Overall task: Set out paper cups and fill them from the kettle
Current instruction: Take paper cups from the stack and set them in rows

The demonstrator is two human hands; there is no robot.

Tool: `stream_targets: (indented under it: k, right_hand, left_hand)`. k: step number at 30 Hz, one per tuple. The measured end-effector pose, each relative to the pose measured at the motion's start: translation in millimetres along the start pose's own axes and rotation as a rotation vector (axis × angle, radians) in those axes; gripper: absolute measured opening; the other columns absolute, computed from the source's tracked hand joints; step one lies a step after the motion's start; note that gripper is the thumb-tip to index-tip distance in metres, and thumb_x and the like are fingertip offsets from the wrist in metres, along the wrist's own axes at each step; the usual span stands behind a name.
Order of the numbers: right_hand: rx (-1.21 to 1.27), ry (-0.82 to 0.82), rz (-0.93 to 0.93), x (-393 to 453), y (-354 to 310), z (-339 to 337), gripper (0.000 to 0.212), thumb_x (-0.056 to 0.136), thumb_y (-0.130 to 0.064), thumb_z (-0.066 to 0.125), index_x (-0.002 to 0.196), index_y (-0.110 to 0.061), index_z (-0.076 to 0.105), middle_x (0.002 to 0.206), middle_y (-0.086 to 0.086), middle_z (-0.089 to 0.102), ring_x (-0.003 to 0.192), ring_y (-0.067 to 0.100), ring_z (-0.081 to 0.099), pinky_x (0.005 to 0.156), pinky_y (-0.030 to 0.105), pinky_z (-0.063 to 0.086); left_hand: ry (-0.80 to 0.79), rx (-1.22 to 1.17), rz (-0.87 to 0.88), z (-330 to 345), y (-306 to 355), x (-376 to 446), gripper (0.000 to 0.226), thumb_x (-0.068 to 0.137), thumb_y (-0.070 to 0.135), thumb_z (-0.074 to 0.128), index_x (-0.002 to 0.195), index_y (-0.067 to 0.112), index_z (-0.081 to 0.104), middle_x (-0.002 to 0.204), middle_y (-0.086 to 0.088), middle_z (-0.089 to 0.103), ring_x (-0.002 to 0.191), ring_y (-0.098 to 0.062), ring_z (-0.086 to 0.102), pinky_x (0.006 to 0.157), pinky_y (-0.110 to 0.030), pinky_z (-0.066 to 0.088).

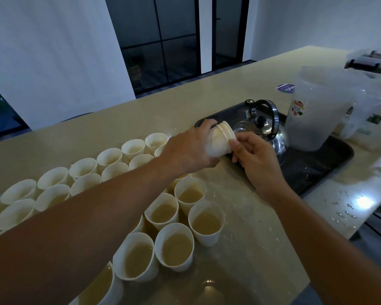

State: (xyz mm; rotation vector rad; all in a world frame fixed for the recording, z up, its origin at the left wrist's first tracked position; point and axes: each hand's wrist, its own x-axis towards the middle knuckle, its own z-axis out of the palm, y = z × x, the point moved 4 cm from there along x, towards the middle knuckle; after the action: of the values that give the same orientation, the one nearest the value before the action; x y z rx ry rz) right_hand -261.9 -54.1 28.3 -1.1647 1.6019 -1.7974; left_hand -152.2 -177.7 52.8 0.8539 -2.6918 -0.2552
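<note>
At frame centre, the left hand [191, 148] grips a light, crushable nested cup stack [218, 142]; right-hand fingers [234, 144] pinch its rim, best peeled gently there.

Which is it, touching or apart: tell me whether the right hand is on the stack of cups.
Touching. The head view shows the right hand pinching the rim of the stack of cups, which the left hand holds.
</note>
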Motion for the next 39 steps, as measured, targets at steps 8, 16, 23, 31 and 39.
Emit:
stream_targets:
  k: [8,16,23,31,39]
  right_hand:
    - [-0.111,0.038,-0.033,1.5,3.5,-8.0,0.008,0.099,-0.02,0.056,0.099,-0.021,0.064,0.071,-0.015,0.064,0.065,-0.002,0.056,0.061,0.012,0.048]
    - [-0.234,0.163,-0.083,8.4,-1.2,-23.9,0.01,0.1,-0.023,0.054,0.106,-0.019,0.061,0.093,-0.01,0.064,0.079,-0.002,0.061,0.067,0.011,0.05]
    - [-0.164,0.156,-0.124,4.1,-5.3,-17.2,0.007,0.1,-0.024,0.055,0.102,-0.025,0.061,0.092,-0.005,0.067,0.082,0.011,0.064,0.07,0.023,0.055]
    - [-0.265,0.45,-0.158,8.7,-5.1,-51.8,0.012,0.102,-0.03,0.051,0.107,-0.021,0.056,0.106,-0.003,0.062,0.096,0.012,0.062,0.076,0.023,0.056]
    - [-0.356,0.32,-0.025,-11.4,26.7,-37.8,0.015,0.1,-0.029,0.053,0.113,-0.021,0.057,0.104,-0.013,0.055,0.091,-0.006,0.054,0.068,0.009,0.041]
  left_hand:
    - [-0.029,-0.079,0.044,7.5,-5.6,-8.0,0.081,0.071,0.05,0.078,0.138,0.031,0.037,0.117,0.006,0.06,0.098,-0.017,0.059,0.082,-0.039,0.055]
    - [0.037,0.046,0.081,1.2,0.1,-5.5,0.098,0.066,0.065,0.076,0.145,0.03,0.029,0.13,0.004,0.055,0.111,-0.018,0.055,0.094,-0.046,0.049]
    - [0.038,0.031,0.111,-3.9,19.4,4.1,0.097,0.072,0.048,0.08,0.149,0.031,0.022,0.13,0.0,0.054,0.105,-0.022,0.058,0.083,-0.04,0.052]
    - [0.056,-0.318,-0.253,-11.9,-23.0,0.6,0.073,0.076,0.055,0.075,0.133,0.029,0.035,0.119,0.001,0.051,0.101,-0.021,0.053,0.078,-0.036,0.054]
    - [0.139,-0.575,-0.409,-20.2,-30.6,29.3,0.057,0.086,0.037,0.072,0.129,0.024,0.039,0.124,-0.002,0.049,0.106,-0.024,0.055,0.084,-0.034,0.052]
